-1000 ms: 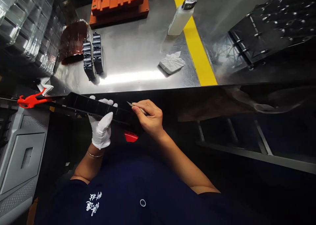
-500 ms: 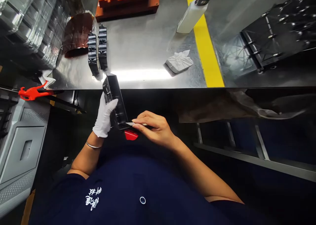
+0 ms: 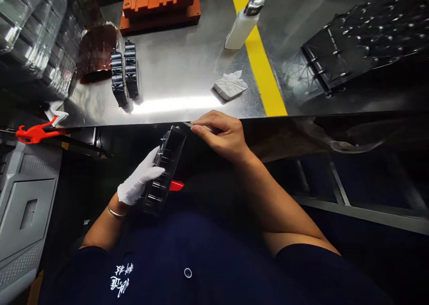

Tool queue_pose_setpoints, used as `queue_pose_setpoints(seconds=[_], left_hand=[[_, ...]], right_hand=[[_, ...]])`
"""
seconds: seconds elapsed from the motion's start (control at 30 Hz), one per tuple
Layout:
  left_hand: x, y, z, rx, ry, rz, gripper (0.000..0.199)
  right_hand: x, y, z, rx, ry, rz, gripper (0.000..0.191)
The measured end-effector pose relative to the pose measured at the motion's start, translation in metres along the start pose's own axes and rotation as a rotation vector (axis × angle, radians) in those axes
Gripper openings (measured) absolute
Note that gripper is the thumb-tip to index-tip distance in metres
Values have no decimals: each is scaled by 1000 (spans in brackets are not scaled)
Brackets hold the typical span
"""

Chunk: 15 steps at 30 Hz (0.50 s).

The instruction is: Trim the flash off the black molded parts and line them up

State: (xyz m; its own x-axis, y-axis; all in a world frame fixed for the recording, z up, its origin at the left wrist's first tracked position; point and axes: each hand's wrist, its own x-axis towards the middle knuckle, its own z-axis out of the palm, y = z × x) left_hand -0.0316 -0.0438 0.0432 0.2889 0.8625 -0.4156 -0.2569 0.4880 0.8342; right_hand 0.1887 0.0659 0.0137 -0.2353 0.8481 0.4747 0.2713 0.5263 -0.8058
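Note:
My left hand [image 3: 139, 183], in a white glove, is closed around a long black plastic part [image 3: 172, 157] with cross ribs inside. The part tilts, its upper end just below the table edge, its lower end near my shirt. My bare right hand [image 3: 223, 133] pinches a slim knife [image 3: 188, 124], its light blade pointing left. The blade tip lies to the right of the part's upper end and looks apart from it; most of the handle is hidden in my fingers.
On the metal table [image 3: 174, 73] are two black ribbed parts [image 3: 125, 75], a white cloth-wrapped block [image 3: 230, 86], a white bottle [image 3: 241, 28] and an orange fixture [image 3: 161, 8]. Bagged black parts [image 3: 348, 55] lie right. A red air gun [image 3: 35, 134] hangs at the left edge.
The black part has swung so its upper end leans right, and it sits lower, away from the table. My right hand has moved up with the knife, from the part's lower end to its upper end.

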Motion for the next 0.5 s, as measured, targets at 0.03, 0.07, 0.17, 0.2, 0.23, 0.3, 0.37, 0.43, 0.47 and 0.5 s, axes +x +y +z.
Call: queue_pose_setpoints(seconds=[0.03,0.07,0.17,0.2,0.23,0.3,0.37,0.43,0.47,0.5], left_hand=[[-3,0,-4,-32,-44,-49,52],[-6,0,-8,-55,-86,-83,50],[-9,0,-17,-79,-148,-134,48],[-9,0,-18,-77,-161,-139,48],[-9,0,-19,-73,-172,-141,48],[-9,0,-19,-67,-188,-142,48],[-10,1,-19,-66,-205,-158,48],[-11,1,-19,-67,-228,-177,48],[-12,2,-20,-67,-240,-183,49],[-12,2,-20,-64,-250,-187,50]], right_hand=[[0,-3,-6,8,-69,-29,13],[1,-5,-12,17,-143,-63,12],[4,-11,-25,6,-326,-138,13],[6,-12,-28,-11,-364,-151,14],[9,-13,-31,-28,-393,-161,16],[14,-13,-35,-50,-441,-172,19],[18,-15,-38,-40,-486,-167,19],[22,-17,-40,-16,-540,-135,17],[24,-18,-40,-9,-569,-118,17],[25,-20,-41,-6,-595,-107,16]])
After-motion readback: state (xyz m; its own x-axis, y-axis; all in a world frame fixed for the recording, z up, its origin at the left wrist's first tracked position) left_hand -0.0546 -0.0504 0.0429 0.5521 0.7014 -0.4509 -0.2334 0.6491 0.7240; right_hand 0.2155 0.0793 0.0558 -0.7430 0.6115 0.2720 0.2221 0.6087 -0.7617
